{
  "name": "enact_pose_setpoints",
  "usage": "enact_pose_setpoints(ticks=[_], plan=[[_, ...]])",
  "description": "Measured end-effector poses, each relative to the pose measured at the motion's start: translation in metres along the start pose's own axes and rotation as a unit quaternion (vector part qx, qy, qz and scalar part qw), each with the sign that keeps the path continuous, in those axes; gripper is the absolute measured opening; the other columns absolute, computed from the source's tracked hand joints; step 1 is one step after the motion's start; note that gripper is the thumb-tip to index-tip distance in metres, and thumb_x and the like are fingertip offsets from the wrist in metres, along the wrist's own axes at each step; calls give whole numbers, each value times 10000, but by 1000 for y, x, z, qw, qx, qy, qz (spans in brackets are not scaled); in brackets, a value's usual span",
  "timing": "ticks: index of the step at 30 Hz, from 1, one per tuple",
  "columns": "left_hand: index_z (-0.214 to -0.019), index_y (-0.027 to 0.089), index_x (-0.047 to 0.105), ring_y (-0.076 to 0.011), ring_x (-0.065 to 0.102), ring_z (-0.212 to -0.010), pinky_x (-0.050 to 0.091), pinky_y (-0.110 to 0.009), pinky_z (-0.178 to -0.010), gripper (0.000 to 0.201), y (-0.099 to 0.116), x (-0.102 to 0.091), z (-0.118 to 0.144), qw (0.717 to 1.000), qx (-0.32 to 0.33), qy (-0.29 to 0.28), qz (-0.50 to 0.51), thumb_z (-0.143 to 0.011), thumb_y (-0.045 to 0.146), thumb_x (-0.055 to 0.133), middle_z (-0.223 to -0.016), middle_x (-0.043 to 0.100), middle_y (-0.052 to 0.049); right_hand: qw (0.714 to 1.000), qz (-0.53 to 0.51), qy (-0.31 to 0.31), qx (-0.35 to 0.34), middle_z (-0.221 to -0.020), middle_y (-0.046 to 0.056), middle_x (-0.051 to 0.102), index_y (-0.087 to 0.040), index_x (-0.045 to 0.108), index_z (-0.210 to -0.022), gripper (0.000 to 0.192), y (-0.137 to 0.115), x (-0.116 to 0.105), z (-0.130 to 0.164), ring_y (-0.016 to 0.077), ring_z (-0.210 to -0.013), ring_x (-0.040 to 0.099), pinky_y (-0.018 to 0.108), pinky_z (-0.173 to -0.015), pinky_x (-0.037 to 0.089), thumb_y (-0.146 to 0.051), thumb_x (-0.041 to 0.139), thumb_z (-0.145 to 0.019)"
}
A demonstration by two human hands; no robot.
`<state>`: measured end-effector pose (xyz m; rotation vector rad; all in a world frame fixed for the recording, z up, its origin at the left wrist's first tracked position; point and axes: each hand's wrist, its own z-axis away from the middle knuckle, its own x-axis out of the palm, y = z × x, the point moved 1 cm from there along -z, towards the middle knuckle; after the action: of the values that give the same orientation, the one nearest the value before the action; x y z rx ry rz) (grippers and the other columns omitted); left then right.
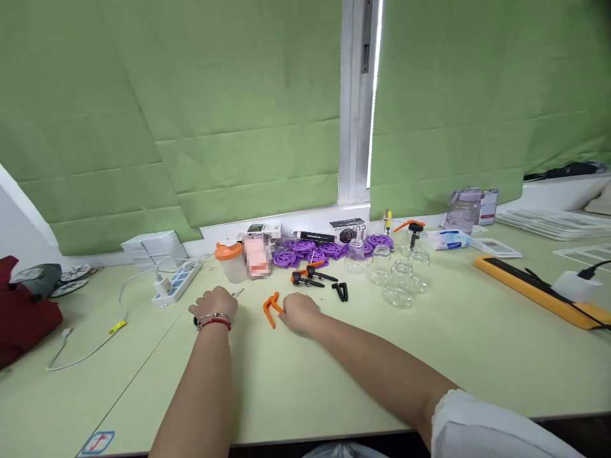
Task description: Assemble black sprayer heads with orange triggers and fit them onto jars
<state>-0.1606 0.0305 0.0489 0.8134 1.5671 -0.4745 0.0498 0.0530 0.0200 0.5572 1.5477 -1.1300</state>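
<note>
Our right hand (pixel 298 312) rests on the worktop (pixel 429 356), fingers curled on an orange lever (pixel 270 310) at its left; our left hand (pixel 214 304), further left, is loosely clenched touching a metal pin (pixel 237 292), with black pumps (pixel 310 277) and glass cups (pixel 396 280) beyond

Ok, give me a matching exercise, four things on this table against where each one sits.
Things:
1. orange plastic lever
2. white power strip
3. clear glass cups
4. long yellow-orange bar

Places:
A. far right of the table
B. at the right hand
C. left of the left hand
D. right of the purple plastic discs

Pairs: 1-B, 2-C, 3-D, 4-A
</note>
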Motion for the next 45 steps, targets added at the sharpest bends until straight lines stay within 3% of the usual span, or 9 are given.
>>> enact_pose_setpoints(ticks=[4,9,14,16,21,27,33,40,45], plan=[[-842,161,657,-366,574,-987,320,-472,-829,257,-10,12,-6,995,48,-61,-64,-605,163,559,-956,674,-196,999,-35,25,18,-856,98,687,-166,679,-823,152,10,-5,1,213,-757,627,264,-573,371,-271,585,-764],[-874,140,657,-358,587,-987,336,-448,-819,269,-10,19,-3,992,78,-68,-70,-640,135,526,-1000,661,-208,982,-174,72,-26,-642,26,600,-156,604,-631,189,33,-13,5,127,-585,512,235,-517,298,-292,589,-762],[-903,134,627,-352,588,-969,357,-444,-799,247,-1,3,2,992,101,-49,-61,-699,175,492,-991,645,-209,908,-415,53,-33,-522,-52,433,-161,548,-647,242,64,-22,19,74,-479,348,217,-479,251,-372,602,-751],[-912,146,602,-332,592,-913,382,-423,-765,231,10,-9,8,987,156,-32,-23,-749,231,462,-954,638,-176,867,-496,31,-30,-512,-65,420,-165,524,-663,296,77,-26,26,65,-461,320,214,-469,230,-434,631,-721],[-929,206,554,-215,558,-842,432,-311,-733,196,63,-22,43,884,418,-65,199,-745,236,492,-932,581,-63,767,-640,-5,-32,-563,-53,471,-161,494,-696,409,104,-37,38,36,-425,286,206,-434,154,-535,658,-682],[-957,217,550,-186,532,-790,449,-315,-734,231,101,9,75,835,461,-87,290,-739,172,491,-976,497,-54,700,-713,4,-27,-630,-30,504,-148,501,-674,364,126,-35,43,28,-427,326,200,-400,145,-462,684,-690],[-991,225,528,-198,510,-930,440,-313,-804,240,97,26,81,816,441,-72,366,-760,175,491,-1028,482,-57,682,-731,-27,-20,-653,-19,534,-138,524,-703,336,139,-28,40,21,-427,340,191,-396,137,-426,696,-706],[-1002,226,529,-199,522,-980,418,-333,-875,242,93,29,79,799,420,-78,422,-761,206,531,-1053,529,-52,722,-684,-100,14,-583,-21,523,-127,545,-705,344,137,-25,44,25,-410,336,188,-394,140,-439,689,-717],[-1083,223,525,-203,532,-1052,410,-335,-928,382,96,32,84,775,387,-95,490,-715,258,624,-1118,541,-63,721,-680,-130,-12,-604,-12,539,-130,544,-694,342,128,-24,51,29,-413,352,190,-390,150,-438,690,-716]])
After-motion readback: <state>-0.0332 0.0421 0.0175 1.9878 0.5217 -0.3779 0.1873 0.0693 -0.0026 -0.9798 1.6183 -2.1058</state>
